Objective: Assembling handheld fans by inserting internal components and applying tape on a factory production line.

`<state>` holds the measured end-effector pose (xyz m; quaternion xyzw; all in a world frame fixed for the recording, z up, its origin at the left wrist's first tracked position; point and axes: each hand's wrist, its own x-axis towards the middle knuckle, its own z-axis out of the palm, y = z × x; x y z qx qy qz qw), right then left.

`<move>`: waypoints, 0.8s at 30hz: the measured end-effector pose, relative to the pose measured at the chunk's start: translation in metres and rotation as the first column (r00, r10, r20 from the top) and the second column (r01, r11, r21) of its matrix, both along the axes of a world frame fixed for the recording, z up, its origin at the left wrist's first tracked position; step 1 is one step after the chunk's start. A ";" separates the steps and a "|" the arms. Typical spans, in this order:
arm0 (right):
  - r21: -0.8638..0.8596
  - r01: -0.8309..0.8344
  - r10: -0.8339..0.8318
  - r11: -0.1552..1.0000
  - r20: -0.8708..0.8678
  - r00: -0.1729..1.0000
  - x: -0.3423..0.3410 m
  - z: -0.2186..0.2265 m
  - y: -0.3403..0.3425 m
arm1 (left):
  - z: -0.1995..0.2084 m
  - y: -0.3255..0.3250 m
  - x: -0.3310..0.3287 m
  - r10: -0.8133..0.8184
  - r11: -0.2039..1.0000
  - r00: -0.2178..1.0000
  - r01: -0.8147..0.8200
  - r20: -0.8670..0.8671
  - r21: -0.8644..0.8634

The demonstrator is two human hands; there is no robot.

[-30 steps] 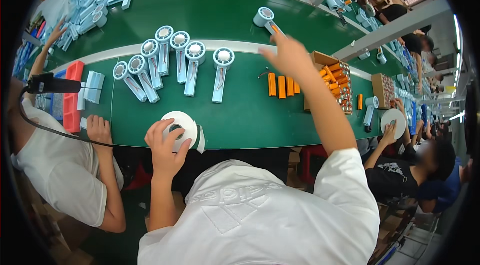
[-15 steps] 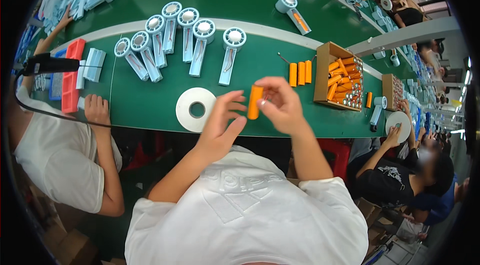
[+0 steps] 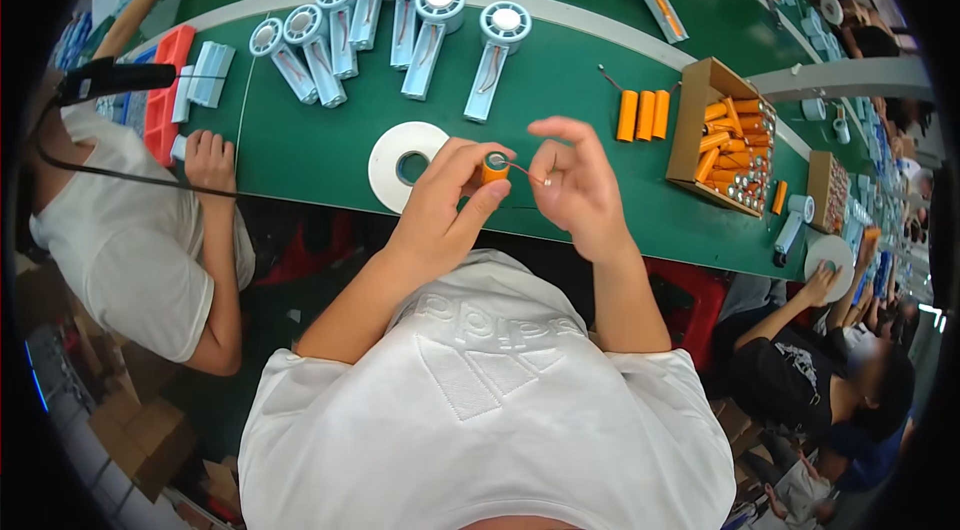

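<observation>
My left hand (image 3: 447,192) is closed around an orange cylindrical battery (image 3: 494,173), its round end turned up. A thin red wire (image 3: 520,169) runs from that end to my right hand (image 3: 582,192). There the thumb and curled fingers meet at the wire's far end, while the index finger is raised. A small pale spot shows at that point, too small to make out. Behind my left hand a white tape roll (image 3: 384,167) lies flat on the green table (image 3: 320,155).
Several light-blue fan housings (image 3: 427,60) with exposed wires lie beyond my hands. Right of them are three orange batteries (image 3: 645,116) and a cardboard box (image 3: 690,135) full of batteries. A co-worker's hand (image 3: 210,162) rests left, near a red tray (image 3: 168,105). Another person holds a white roll (image 3: 830,255).
The battery has passed from my right hand into my left and turned end-up. My right hand has moved right, to the wire. The whole view has shifted.
</observation>
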<state>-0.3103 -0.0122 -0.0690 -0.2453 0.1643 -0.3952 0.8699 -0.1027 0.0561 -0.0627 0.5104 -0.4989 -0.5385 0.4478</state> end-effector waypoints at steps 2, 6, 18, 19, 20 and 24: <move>-0.476 -0.072 -0.116 0.877 -0.355 0.928 0.002 0.016 0.011 | 0.005 0.000 0.002 -0.022 0.993 0.998 0.029 0.060 -0.114; -0.792 -0.281 -0.410 0.543 -0.541 0.734 0.008 0.019 0.022 | 0.007 0.004 0.004 -0.043 0.976 0.992 0.066 0.116 -0.206; -0.375 0.090 -0.268 0.923 -0.455 0.849 -0.004 -0.028 0.029 | 0.036 0.007 0.102 -0.145 0.908 0.502 0.409 0.852 -0.086; -0.190 0.125 -0.196 0.974 -0.425 0.884 -0.004 -0.024 0.027 | 0.036 0.006 0.107 -0.139 0.900 0.334 0.436 0.932 -0.022; -0.187 0.125 -0.195 0.974 -0.419 0.887 -0.002 -0.023 0.024 | 0.035 0.006 0.109 -0.141 0.900 0.328 0.435 0.934 -0.017; -0.064 0.032 -0.059 0.997 -0.468 0.882 0.007 -0.022 0.015 | 0.021 0.003 0.111 -0.101 0.857 0.300 0.511 0.948 -0.071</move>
